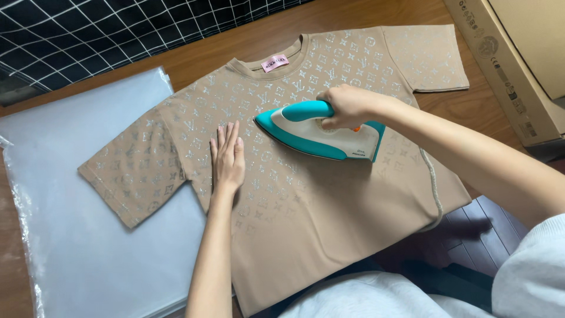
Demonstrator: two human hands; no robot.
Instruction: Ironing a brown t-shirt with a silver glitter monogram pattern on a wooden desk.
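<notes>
The left hand (228,158) lies flat, fingers together, pinning the tan shirt (306,194) taut; the right hand (347,106) grips the teal iron (318,132), best glided slowly.

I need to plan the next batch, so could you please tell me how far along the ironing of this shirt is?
Done: the beige shirt lies spread flat, front up, on the wooden table. In hand: the right hand grips the teal iron on the chest, while the left hand presses the fabric flat. Left: the lower part shows soft creases; which areas were already ironed cannot be told.
</notes>
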